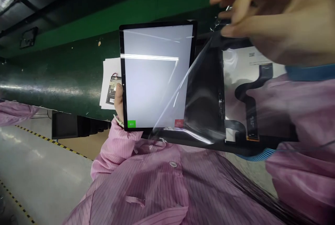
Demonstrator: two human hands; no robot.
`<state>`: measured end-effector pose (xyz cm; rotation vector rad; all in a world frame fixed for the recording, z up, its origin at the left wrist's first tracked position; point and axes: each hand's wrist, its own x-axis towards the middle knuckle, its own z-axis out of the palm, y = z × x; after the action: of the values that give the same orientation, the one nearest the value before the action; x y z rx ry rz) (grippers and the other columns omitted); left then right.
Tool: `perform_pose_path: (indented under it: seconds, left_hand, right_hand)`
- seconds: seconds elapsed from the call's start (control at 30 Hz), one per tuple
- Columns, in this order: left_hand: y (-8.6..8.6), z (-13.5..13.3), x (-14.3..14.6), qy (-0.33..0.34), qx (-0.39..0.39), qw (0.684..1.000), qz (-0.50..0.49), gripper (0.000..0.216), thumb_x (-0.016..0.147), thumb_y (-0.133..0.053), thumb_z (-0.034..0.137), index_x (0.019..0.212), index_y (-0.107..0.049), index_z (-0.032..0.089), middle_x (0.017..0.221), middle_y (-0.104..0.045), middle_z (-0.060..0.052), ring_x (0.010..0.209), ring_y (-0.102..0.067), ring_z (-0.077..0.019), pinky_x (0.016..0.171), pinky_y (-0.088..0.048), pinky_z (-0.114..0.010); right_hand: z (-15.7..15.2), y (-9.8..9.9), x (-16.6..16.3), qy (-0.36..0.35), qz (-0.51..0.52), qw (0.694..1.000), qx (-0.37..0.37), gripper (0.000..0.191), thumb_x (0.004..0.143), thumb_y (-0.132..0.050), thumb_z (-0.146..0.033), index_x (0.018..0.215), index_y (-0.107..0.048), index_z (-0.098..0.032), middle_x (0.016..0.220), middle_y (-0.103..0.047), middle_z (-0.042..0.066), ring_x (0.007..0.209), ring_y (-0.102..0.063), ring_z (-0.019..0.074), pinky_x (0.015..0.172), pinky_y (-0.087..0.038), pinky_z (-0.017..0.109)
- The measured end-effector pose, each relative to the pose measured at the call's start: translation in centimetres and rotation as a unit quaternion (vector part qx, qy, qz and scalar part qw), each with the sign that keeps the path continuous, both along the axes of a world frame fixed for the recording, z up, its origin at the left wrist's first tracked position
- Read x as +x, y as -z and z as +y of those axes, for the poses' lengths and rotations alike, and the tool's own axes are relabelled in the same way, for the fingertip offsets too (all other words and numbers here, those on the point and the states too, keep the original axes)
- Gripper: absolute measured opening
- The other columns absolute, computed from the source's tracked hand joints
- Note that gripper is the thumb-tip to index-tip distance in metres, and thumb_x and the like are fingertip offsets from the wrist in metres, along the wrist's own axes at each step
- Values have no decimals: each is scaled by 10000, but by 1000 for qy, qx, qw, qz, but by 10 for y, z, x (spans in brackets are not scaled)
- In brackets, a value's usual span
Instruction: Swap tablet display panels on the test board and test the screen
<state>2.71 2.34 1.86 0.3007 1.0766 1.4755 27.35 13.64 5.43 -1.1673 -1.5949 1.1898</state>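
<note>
A tablet (157,75) with a lit white screen stands upright in front of me, a green button and a red button at its lower corners. My left hand (119,103) grips its left edge, with only the thumb showing. My right hand (264,12) is at the upper right, its fingers pinched on the corner of a clear protective film (183,92) that lifts away from the tablet's right side. Behind the film lies an open back panel (243,89) with black flex cables.
A dark green conveyor belt (52,75) runs behind the tablet, with a white sheet (108,78) carrying a small circuit part on it. My pink striped sleeves fill the lower view. Grey floor with yellow-black tape lies at the lower left.
</note>
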Motion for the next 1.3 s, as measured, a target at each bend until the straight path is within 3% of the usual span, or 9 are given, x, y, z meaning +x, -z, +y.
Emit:
perform_pose_path:
  seconds: [0.13, 0.27, 0.5, 0.57, 0.73, 0.9, 1.03, 1.17, 1.3]
  left_hand:
    - [1, -1, -1, 7, 2, 1000, -18, 465, 984, -429, 600, 1068, -762, 286, 1322, -729, 27, 1631, -213, -221, 1222, -466, -428]
    - [5, -3, -3, 23, 31, 999, 19, 536, 947, -449, 707, 1056, -774, 295, 1287, -743, 2, 1643, -163, -248, 1230, -456, -482]
    - [-1, -2, 2, 95, 92, 989, 64, 582, 913, -475, 732, 1259, -705, 324, 1361, -711, -42, 1426, -547, -343, 1156, -508, -558]
    - [-1, -1, 0, 91, 78, 986, 114, 595, 884, -513, 728, 1260, -701, 307, 1347, -720, -65, 1404, -565, -349, 1148, -513, -542]
    - [5, 2, -8, 99, 53, 969, 220, 654, 884, -444, 764, 1191, -731, 264, 1271, -748, -89, 1435, -537, -325, 1155, -503, -489]
    - [1, 1, -16, 121, 103, 956, 248, 559, 972, -423, 672, 1176, -745, 263, 1250, -753, -108, 1338, -621, -348, 1048, -579, -553]
    - [-19, 0, -19, 110, 35, 965, 237, 458, 929, -560, 642, 1084, -767, 263, 1220, -771, -95, 1250, -685, -361, 1025, -600, -550]
    - [-43, 1, -7, 149, -17, 960, 235, 350, 886, -647, 576, 990, -770, 265, 1153, -791, -78, 1302, -659, -366, 1082, -575, -529]
    - [-55, 2, 12, 190, -21, 965, 180, 263, 881, -684, 449, 1077, -778, 301, 1221, -779, -19, 1409, -581, -328, 1154, -537, -486]
  right_hand:
    - [-5, -14, -40, 51, -184, 973, 133, 232, 818, -739, -44, 1027, -715, -142, 1311, -629, 102, 1328, -557, 260, 1165, -422, 499]
    - [-25, -15, -66, 147, -316, 915, 201, 545, 844, -695, -159, 1374, -607, -70, 1591, -399, 223, 1470, -386, 409, 1238, -322, 565]
    - [-66, 18, -93, -96, -261, 916, 289, 1156, 793, -723, -745, 1628, -257, -96, 1704, -231, 258, 1587, -195, 485, 1254, -251, 720]
    - [-72, 25, -98, -96, -275, 911, 291, 1084, 815, -759, -660, 1600, -327, -50, 1682, -285, 282, 1573, -247, 482, 1241, -325, 685]
    - [-87, 29, -102, -67, -277, 893, 348, 323, 1038, -515, -221, 1271, -687, -80, 1324, -709, 168, 1249, -649, 302, 1061, -576, 463]
    - [-78, 34, -91, 15, -142, 950, 280, 384, 1054, -410, -222, 1353, -627, -118, 1325, -696, 147, 1251, -624, 280, 1111, -526, 505]
    - [-53, 43, -76, 50, -81, 983, 158, 469, 989, -471, -281, 1441, -544, -178, 1462, -603, 131, 1389, -512, 313, 1196, -415, 590]
    - [-32, 53, -70, 26, -60, 996, 55, 671, 962, -520, -493, 1551, -404, -193, 1599, -466, 137, 1507, -358, 349, 1255, -305, 627]
    - [-20, 61, -72, 13, -66, 996, 54, 916, 896, -581, -666, 1617, -271, -195, 1677, -338, 156, 1571, -217, 390, 1289, -187, 649]
